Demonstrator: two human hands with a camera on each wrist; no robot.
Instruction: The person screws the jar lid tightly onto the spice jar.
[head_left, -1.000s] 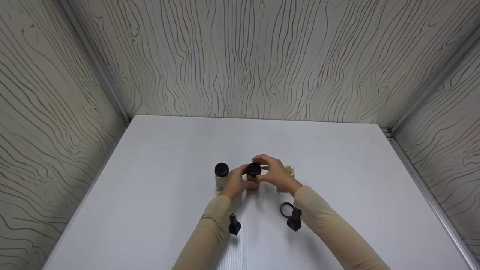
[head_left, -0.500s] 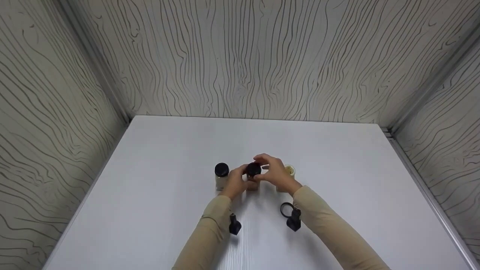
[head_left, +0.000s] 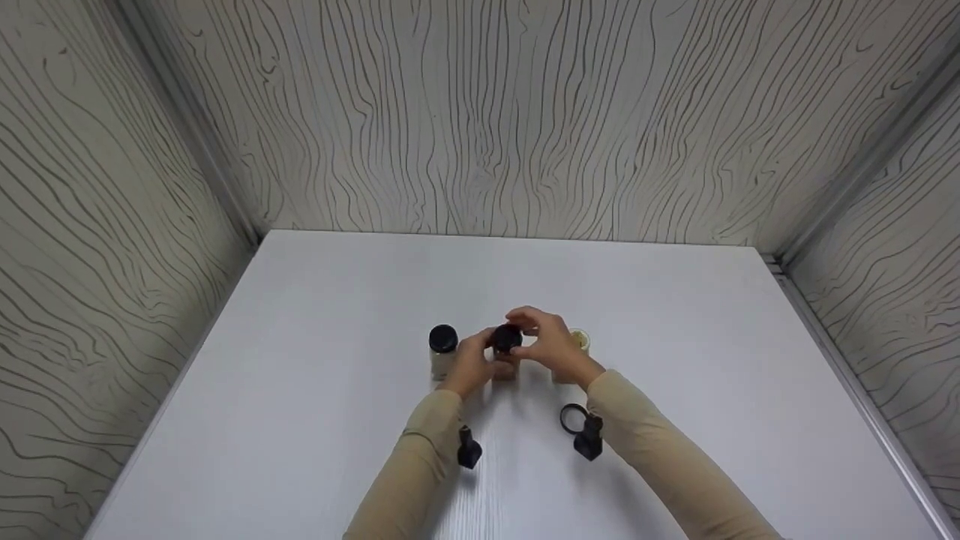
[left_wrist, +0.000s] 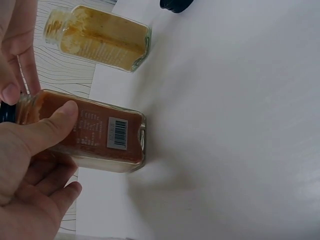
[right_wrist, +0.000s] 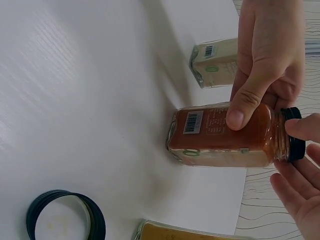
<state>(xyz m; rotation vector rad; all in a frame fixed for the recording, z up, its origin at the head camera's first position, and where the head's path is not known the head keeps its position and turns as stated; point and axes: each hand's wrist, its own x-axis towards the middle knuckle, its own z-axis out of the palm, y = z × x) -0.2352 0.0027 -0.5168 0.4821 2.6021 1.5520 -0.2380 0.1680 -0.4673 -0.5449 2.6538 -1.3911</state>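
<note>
My left hand (head_left: 470,365) grips a square glass spice jar (left_wrist: 95,132) of reddish-brown powder around its body, the thumb lying along a printed side near a barcode. The jar stands upright on the white table. At its top, the thumb and fingers of my right hand (head_left: 551,345) hold the rim of the black screw lid (right_wrist: 295,135), which sits on the jar's neck. To the right stands a jar of yellow powder (left_wrist: 105,37) with its mouth uncovered. A loose black lid (right_wrist: 65,215) lies nearer the person, its inside showing in the right wrist view.
Left of the left hand stands a jar of pale powder (head_left: 443,358) with a black lid on. Small black devices (head_left: 469,450) show beside both sleeves. The white table (head_left: 337,315) meets wood-patterned panels (head_left: 480,120) at the back and sides.
My right fingers have shifted slightly around the black lid. The left hand and the jars have stayed in place.
</note>
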